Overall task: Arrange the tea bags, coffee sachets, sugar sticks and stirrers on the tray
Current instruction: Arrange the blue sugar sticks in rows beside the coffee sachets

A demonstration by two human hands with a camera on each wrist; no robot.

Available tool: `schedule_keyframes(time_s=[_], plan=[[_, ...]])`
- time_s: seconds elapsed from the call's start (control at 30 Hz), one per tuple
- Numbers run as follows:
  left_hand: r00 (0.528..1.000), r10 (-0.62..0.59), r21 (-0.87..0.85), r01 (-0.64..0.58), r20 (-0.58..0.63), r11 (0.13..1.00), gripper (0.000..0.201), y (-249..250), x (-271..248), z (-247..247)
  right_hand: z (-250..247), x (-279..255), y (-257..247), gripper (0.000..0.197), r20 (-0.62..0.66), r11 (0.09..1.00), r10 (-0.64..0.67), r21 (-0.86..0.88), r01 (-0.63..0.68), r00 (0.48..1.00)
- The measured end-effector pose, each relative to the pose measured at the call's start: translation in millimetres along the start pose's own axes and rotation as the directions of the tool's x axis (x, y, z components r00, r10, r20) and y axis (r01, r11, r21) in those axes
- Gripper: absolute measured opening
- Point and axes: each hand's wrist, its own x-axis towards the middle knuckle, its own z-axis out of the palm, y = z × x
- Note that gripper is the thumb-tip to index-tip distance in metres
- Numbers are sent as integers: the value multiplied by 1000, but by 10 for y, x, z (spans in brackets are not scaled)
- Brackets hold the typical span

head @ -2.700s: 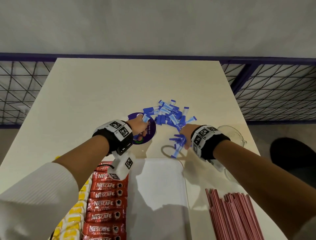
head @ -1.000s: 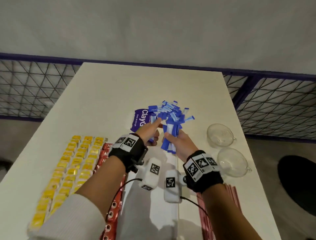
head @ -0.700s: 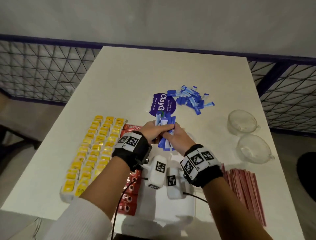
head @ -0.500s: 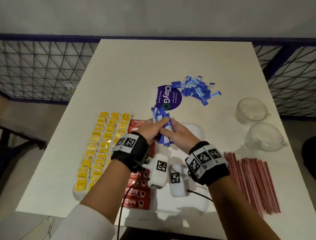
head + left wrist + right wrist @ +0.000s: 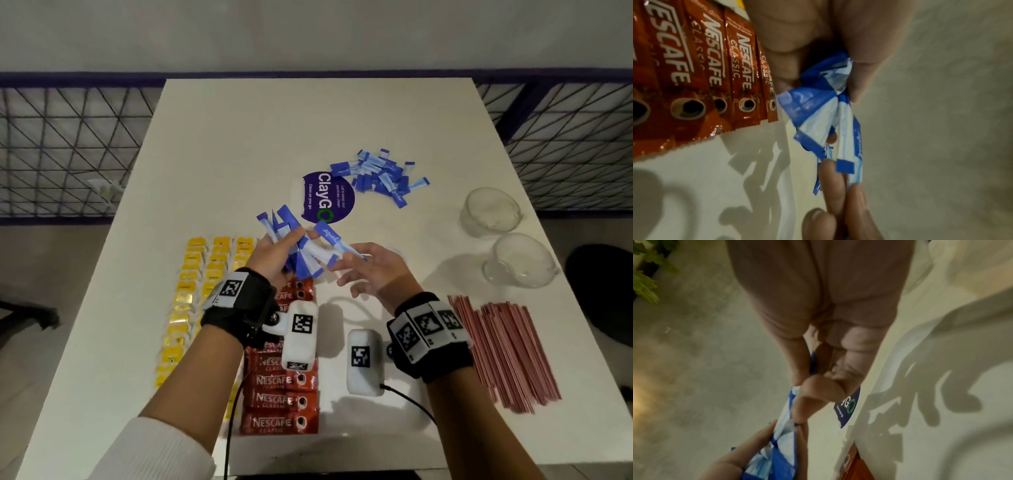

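My left hand (image 5: pixel 277 253) grips a fanned bundle of blue-and-white sugar sticks (image 5: pixel 291 246) above the far end of the white tray (image 5: pixel 339 421). The left wrist view shows the bundle (image 5: pixel 828 113) squeezed between thumb and fingers. My right hand (image 5: pixel 370 270) pinches a single sugar stick (image 5: pixel 334 240) by its end, just right of the bundle; that stick (image 5: pixel 791 402) shows between thumb and forefinger. Red Nescafe coffee sachets (image 5: pixel 279 401) lie in a column on the tray's left part. Yellow tea bags (image 5: pixel 191 294) lie in rows to their left.
A loose pile of sugar sticks (image 5: pixel 380 174) lies further back beside a round purple ClayGo sticker (image 5: pixel 325 198). Two clear glass cups (image 5: pixel 489 212) (image 5: pixel 517 263) stand at the right. Red stirrers (image 5: pixel 507 353) lie heaped near the right edge. Wire fencing flanks the table.
Both hands lifted a bunch of sugar sticks from the pile and brought it back over the tray. The right hand has since drawn away to the right with one stick.
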Motion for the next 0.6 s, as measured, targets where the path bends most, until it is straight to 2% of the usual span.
schedule_keyframes(time_s=[0.13,0.27,0.43,0.5,0.6], plan=[[1000,-1,-15,0,-14,1000,22,20,17,11,-38,-38,-77,12,-26,999,24,-26,-24,999],[999,-27,-14,27,35,1000,23,44,11,62,-88,-31,-136,6,-54,996,15,-86,-19,998],[991,-66,136,49,118,990,20,100,20,71,-105,7,-164,5,-43,983,-52,-177,44,998],[990,-68,222,40,122,974,20,104,27,65,-101,28,-178,7,-58,987,-64,-150,54,996],[994,-71,255,47,84,966,23,105,39,38,-111,63,-189,12,-111,997,-67,-52,62,992]])
